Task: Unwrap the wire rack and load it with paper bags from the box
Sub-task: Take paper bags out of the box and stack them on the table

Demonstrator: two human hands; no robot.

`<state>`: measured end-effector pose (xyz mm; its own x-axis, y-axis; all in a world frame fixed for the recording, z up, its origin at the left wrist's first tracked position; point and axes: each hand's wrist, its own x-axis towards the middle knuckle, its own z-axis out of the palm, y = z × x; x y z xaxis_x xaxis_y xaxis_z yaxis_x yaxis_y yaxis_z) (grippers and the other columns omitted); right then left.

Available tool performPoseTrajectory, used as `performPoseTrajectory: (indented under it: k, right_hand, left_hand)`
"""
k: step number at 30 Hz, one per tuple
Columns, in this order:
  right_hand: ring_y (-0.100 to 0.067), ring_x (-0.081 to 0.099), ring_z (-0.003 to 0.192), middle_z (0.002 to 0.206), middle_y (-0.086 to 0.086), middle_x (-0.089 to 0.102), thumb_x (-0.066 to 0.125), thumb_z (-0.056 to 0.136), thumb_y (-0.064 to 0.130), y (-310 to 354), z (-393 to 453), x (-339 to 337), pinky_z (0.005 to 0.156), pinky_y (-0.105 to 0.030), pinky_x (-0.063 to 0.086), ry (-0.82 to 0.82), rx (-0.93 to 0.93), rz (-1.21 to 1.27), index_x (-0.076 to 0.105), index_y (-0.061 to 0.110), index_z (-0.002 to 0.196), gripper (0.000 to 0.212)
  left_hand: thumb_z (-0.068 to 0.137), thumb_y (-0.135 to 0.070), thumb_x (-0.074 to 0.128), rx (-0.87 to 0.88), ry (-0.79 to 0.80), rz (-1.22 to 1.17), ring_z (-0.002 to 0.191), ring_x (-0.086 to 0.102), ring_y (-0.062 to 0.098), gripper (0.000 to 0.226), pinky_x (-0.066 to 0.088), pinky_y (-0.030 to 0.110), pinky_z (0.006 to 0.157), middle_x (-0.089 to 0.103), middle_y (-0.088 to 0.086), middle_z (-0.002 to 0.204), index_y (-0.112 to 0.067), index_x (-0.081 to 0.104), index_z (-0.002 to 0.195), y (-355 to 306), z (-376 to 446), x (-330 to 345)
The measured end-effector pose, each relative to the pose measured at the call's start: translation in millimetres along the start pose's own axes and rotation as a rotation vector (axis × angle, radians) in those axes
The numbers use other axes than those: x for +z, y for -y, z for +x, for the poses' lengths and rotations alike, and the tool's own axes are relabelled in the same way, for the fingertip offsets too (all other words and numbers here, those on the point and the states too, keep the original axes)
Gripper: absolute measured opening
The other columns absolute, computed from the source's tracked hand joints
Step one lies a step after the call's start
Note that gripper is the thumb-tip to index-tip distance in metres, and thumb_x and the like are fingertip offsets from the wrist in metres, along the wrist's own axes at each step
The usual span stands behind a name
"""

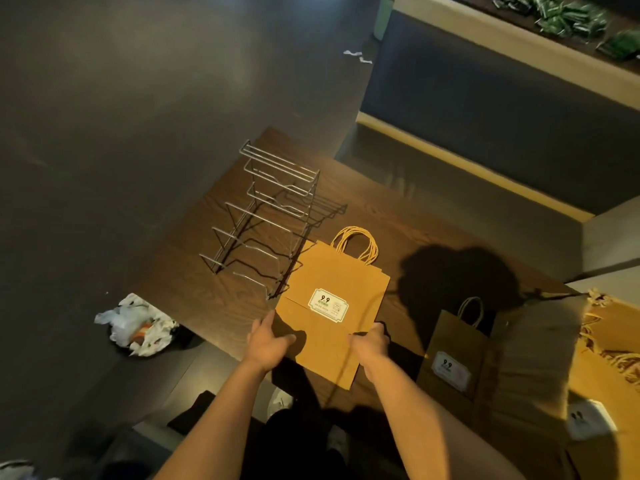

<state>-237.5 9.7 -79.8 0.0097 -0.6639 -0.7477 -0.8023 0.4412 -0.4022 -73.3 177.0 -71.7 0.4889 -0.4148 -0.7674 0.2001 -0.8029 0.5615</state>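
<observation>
A single head-worn wide-angle view looks steeply down and forward from above the person's forearms onto the dark wood worktop (398,216), quite near. The worktop runs from 6 toward 12 o'clock; floor (121,133) fills 9 to 11 o'clock, a bench seat (485,109) 1 to 2 o'clock.

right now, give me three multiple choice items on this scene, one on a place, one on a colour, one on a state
1. Where is the bare silver wire rack relative to the held flat brown paper bag?
A. left of it
B. right of it
C. under it

2. What colour are the bag's twisted handles?
A. white
B. yellow-brown
C. black

3. What does the rack hold?
A. many bags
B. one bag
C. nothing

Answers: 1 A, the rack stands on the dark wooden table at the bag's left edge; 2 B, they match the paper; 3 C, its slots show only wire.
</observation>
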Motion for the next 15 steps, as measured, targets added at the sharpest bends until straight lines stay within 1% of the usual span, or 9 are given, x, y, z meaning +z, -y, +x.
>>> performPoseTrajectory:
  k: [2,4,6,8,9,10,12,13,15]
  right_hand:
    - [-0.032,0.061,0.109,0.13,-0.01,0.051,0.074,0.089,0.012,-8,0,-1,0.077,-0.035,0.051,-0.007,-0.039,0.026,0.047,0.018,0.125,0.046]
    - [-0.029,0.064,0.105,0.122,-0.007,0.061,0.076,0.088,0.016,-16,-3,-3,0.079,-0.038,0.055,-0.008,-0.073,0.062,0.049,0.024,0.12,0.043]
    - [-0.03,0.064,0.11,0.121,-0.005,0.064,0.077,0.089,0.021,-23,-6,-6,0.083,-0.04,0.055,-0.019,-0.092,0.075,0.05,0.025,0.124,0.045]
    - [-0.031,0.063,0.114,0.124,-0.004,0.064,0.075,0.09,0.026,-28,-12,-11,0.084,-0.037,0.053,-0.045,-0.112,0.046,0.048,0.024,0.133,0.05]
    - [-0.032,0.062,0.116,0.126,-0.004,0.064,0.074,0.092,0.03,-32,-12,-11,0.085,-0.037,0.052,-0.068,-0.125,0.021,0.047,0.023,0.138,0.054]
    - [-0.032,0.063,0.116,0.127,-0.005,0.064,0.072,0.092,0.034,-35,-12,-11,0.086,-0.037,0.054,-0.088,-0.132,-0.002,0.047,0.022,0.14,0.055]
    - [-0.031,0.065,0.111,0.126,-0.005,0.066,0.07,0.093,0.038,-38,-7,-11,0.087,-0.045,0.06,-0.101,-0.113,0.015,0.049,0.022,0.141,0.055]
    - [-0.03,0.066,0.109,0.124,-0.004,0.066,0.07,0.093,0.036,-40,-4,-11,0.086,-0.049,0.061,-0.099,-0.096,0.035,0.049,0.023,0.141,0.055]
    - [-0.028,0.066,0.107,0.117,-0.001,0.066,0.07,0.093,0.029,-39,1,-13,0.086,-0.05,0.061,-0.097,-0.077,0.077,0.048,0.022,0.143,0.055]
  left_hand:
    - [0.077,-0.034,0.076,0.002,-0.002,-0.044,0.141,0.036,0.033,0.095,0.035,0.055,0.118,0.038,0.002,0.15,-0.027,0.031,0.16,3,0,2]
    - [0.071,-0.034,0.074,0.0,-0.002,-0.101,0.14,0.037,0.031,0.096,0.036,0.055,0.117,0.04,0.0,0.15,-0.03,0.034,0.158,7,5,4]
    - [0.069,-0.03,0.073,0.0,0.01,-0.166,0.137,0.043,0.028,0.094,0.039,0.053,0.116,0.044,0.001,0.149,-0.033,0.037,0.156,4,4,5]
    - [0.075,-0.018,0.073,0.004,0.03,-0.259,0.131,0.052,0.026,0.089,0.044,0.051,0.113,0.053,0.001,0.144,-0.03,0.038,0.156,1,3,9]
    - [0.075,-0.016,0.073,0.005,0.028,-0.29,0.129,0.055,0.026,0.088,0.046,0.051,0.112,0.056,0.001,0.141,-0.03,0.039,0.155,1,4,11]
    - [0.071,-0.02,0.074,0.013,0.02,-0.306,0.128,0.056,0.025,0.09,0.047,0.051,0.11,0.057,-0.001,0.139,-0.032,0.04,0.154,5,8,15]
    - [0.059,-0.036,0.073,0.036,0.017,-0.31,0.129,0.056,0.023,0.094,0.049,0.051,0.109,0.057,-0.004,0.14,-0.04,0.045,0.149,21,30,26]
    - [0.057,-0.041,0.071,0.041,0.021,-0.311,0.131,0.055,0.023,0.092,0.049,0.05,0.108,0.056,-0.005,0.14,-0.043,0.047,0.146,32,42,33]
    - [0.059,-0.043,0.069,0.058,0.015,-0.292,0.133,0.052,0.022,0.088,0.048,0.05,0.109,0.052,-0.006,0.142,-0.044,0.048,0.144,45,59,42]
